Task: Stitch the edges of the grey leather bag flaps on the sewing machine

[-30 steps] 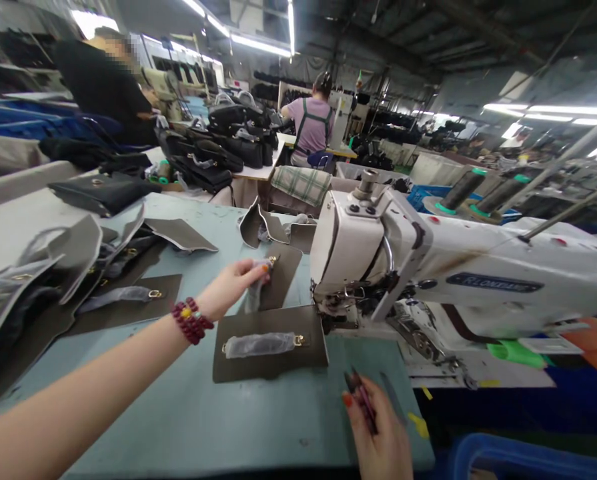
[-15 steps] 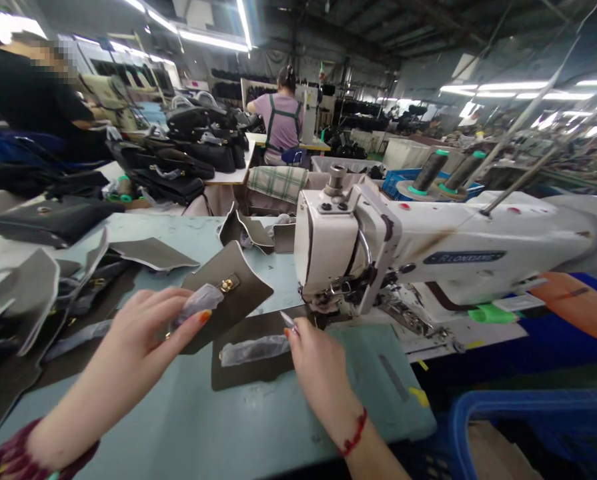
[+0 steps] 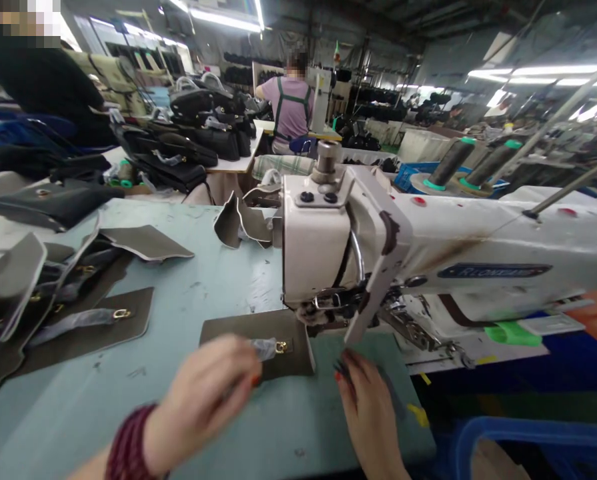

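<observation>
Beside the white sewing machine head (image 3: 318,253), the fingers of the left hand (image 3: 203,400) pinched a clear plastic-wrapped strap (image 3: 264,348) on a dark olive leather panel (image 3: 233,327) on the pale blue desk (image 3: 288,417); the right hand's fingers (image 3: 358,393) were too blurred to read. A slipped pinch could misalign the panel.

Long fluorescent tubes (image 3: 223,19) light a wide factory hall under a dark, beam-crossed ceiling (image 3: 468,23). Across the room, a person in a lilac shirt and dark apron straps (image 3: 292,107) sits at a bench (image 3: 233,169) beside tall racks of black bags (image 3: 378,113). White bins (image 3: 418,145) and a blue plastic crate (image 3: 408,177) stand farther right, before more machines fading into the hall.
</observation>
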The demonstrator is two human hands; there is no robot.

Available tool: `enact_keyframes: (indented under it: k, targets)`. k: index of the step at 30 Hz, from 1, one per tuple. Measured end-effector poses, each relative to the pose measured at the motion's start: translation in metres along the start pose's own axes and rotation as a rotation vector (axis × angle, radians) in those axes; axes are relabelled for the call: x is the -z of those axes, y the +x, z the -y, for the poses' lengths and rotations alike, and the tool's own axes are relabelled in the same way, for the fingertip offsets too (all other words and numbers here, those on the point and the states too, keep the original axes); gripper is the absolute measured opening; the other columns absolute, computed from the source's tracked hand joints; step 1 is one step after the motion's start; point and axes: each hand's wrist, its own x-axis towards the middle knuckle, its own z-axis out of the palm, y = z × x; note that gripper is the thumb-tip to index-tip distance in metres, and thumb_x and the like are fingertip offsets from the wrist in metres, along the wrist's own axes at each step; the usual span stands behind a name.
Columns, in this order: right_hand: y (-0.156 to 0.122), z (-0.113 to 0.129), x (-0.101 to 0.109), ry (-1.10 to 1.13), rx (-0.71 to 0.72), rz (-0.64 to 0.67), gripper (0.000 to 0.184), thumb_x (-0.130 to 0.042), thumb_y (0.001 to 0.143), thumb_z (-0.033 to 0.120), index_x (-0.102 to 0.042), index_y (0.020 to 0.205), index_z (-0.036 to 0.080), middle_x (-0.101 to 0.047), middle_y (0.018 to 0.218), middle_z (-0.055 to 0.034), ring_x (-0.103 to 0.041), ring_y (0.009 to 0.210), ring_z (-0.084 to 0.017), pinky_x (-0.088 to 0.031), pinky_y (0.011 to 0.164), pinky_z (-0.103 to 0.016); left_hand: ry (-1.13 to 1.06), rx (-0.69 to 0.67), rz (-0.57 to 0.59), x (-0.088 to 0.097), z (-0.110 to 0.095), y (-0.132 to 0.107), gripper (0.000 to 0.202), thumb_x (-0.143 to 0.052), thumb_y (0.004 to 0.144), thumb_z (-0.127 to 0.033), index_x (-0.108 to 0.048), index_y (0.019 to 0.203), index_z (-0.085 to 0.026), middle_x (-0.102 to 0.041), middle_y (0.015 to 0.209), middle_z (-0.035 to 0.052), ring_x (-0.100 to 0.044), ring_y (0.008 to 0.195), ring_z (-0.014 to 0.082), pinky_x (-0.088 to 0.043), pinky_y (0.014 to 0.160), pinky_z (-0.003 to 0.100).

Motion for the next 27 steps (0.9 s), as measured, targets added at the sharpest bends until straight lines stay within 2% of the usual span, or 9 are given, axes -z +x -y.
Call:
enact_keyframes:
  k: [2,3,5,7,9,12,16,20,27]
  targets:
    - [0.005,0.019,-0.001,0.206,-0.026,0.082,0.039,-0.038,0.102,0.034,-0.07,0.112,0.014,-0.072,0.11,-0.0147,-0.069,0.102,-0.025,-0.055,0.089,-0.037,0.052,0.023,0.141,-0.026,-0.014,-0.064,0.027,-0.052,0.091,-0.019,-0.059,0.116,-0.026,-0.072,0.101,0.0076,-0.069,0.093,0.0202,-0.059,0.076,0.027]
    - [0.008,0.029,-0.001,0.301,-0.053,0.113,0.037,-0.038,0.102,0.032,-0.07,0.111,0.014,-0.073,0.108,-0.0134,-0.07,0.101,-0.023,-0.055,0.088,-0.033,0.144,0.038,0.176,-0.038,-0.014,-0.089,0.044,-0.055,0.09,-0.029,-0.053,0.133,-0.023,-0.069,0.118,0.0138,-0.067,0.107,0.0264,-0.061,0.079,0.032]
    - [0.015,0.047,-0.001,0.446,-0.079,0.126,0.036,-0.039,0.103,0.032,-0.07,0.11,0.015,-0.074,0.106,-0.0122,-0.07,0.1,-0.022,-0.053,0.088,-0.03,0.337,0.205,0.17,-0.059,-0.002,-0.111,0.071,-0.052,0.09,-0.033,-0.026,0.153,-0.015,-0.048,0.146,0.0244,-0.052,0.13,0.0376,-0.059,0.088,0.046]
    - [0.023,0.062,-0.001,0.536,-0.071,0.127,0.034,-0.042,0.102,0.033,-0.07,0.111,0.015,-0.074,0.106,-0.0118,-0.069,0.099,-0.022,-0.052,0.088,-0.029,0.408,0.281,0.175,-0.073,0.016,-0.1,0.078,-0.049,0.092,-0.035,-0.009,0.157,-0.017,-0.026,0.159,0.0249,-0.03,0.144,0.0431,-0.049,0.099,0.06]
    - [0.031,0.072,-0.003,0.581,-0.071,0.153,0.032,-0.046,0.101,0.035,-0.07,0.109,0.016,-0.074,0.101,-0.0106,-0.069,0.094,-0.022,-0.051,0.083,-0.027,0.421,0.264,0.175,-0.078,0.034,-0.069,0.079,-0.05,0.093,-0.041,-0.01,0.157,-0.02,-0.02,0.161,0.0231,-0.015,0.148,0.0457,-0.034,0.107,0.07]
    - [0.036,0.082,-0.007,0.626,-0.111,0.193,0.033,-0.047,0.1,0.037,-0.071,0.095,0.015,-0.071,0.081,-0.006,-0.065,0.075,-0.018,-0.046,0.068,-0.022,0.421,0.126,0.232,-0.064,0.046,-0.023,0.077,-0.057,0.088,-0.053,-0.028,0.153,-0.024,-0.043,0.15,0.0189,-0.031,0.141,0.044,-0.022,0.112,0.071]
    - [0.034,0.089,-0.007,0.739,-0.164,0.201,0.042,-0.045,0.101,0.041,-0.064,0.076,0.013,-0.057,0.065,-0.0003,-0.047,0.059,-0.012,-0.034,0.055,-0.02,0.443,0.058,0.334,-0.027,0.034,0.011,0.06,-0.058,0.088,-0.054,-0.047,0.143,-0.031,-0.059,0.134,0.0133,-0.054,0.116,0.035,-0.044,0.096,0.054]
    - [0.032,0.094,-0.005,0.831,-0.241,0.203,0.043,-0.047,0.099,0.044,-0.062,0.072,0.013,-0.05,0.063,0.0011,-0.043,0.061,-0.012,-0.033,0.056,-0.021,0.513,0.049,0.384,-0.009,0.017,0.025,0.054,-0.053,0.089,-0.059,-0.056,0.135,-0.032,-0.064,0.126,0.0127,-0.058,0.103,0.0343,-0.046,0.081,0.049]
    - [0.035,0.092,-0.007,0.843,-0.284,0.218,0.041,-0.049,0.097,0.044,-0.056,0.068,0.014,-0.043,0.063,0.0021,-0.036,0.061,-0.011,-0.028,0.055,-0.022,0.478,0.052,0.329,-0.017,0.023,0.021,0.051,-0.054,0.09,-0.055,-0.057,0.134,-0.03,-0.065,0.124,0.0124,-0.059,0.104,0.0331,-0.045,0.083,0.048]
